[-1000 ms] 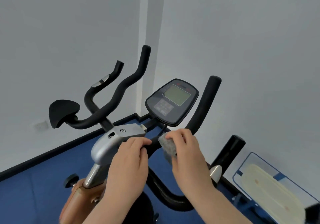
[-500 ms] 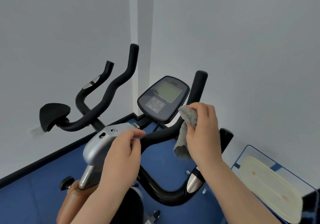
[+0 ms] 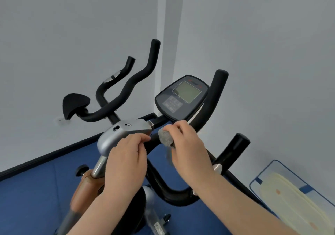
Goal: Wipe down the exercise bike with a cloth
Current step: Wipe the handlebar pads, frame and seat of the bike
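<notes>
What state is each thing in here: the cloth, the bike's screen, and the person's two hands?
Grey cloth: bunched up, pressed on the black handlebar.
Console screen: blank, no readout showing.
Right hand: holds the cloth, fingers curled round it.
Left hand: fingers curled, gripping the bar beside the silver stem cover.

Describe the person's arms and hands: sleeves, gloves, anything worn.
Both forearms are bare as far as the frame shows; no sleeve is visible. The left hand and right hand wear no gloves, and no rings, watch or bands show.
</notes>
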Available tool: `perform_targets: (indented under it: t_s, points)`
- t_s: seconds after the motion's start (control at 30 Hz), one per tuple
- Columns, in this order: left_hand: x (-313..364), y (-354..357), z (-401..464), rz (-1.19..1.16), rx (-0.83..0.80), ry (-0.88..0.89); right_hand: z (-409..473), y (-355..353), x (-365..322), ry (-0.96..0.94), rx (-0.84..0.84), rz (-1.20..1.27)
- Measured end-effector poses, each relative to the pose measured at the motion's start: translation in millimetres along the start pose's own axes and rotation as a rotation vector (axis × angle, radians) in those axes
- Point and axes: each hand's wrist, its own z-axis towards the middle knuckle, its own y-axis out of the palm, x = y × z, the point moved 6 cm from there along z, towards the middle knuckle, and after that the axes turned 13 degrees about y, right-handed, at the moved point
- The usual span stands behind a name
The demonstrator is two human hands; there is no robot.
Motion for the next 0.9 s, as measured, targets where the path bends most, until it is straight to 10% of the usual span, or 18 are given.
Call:
perform_targets:
  t_s: [0.2,0.9]
  points:
    - [-1,-12,-29,0.349,0.093,0.116,13,-12,8,0.090,0.127,-0.018]
    - [-36,-19,-72,-0.030,0.269,-0.228,11,20,-37,-0.253,-0.027,-0.140]
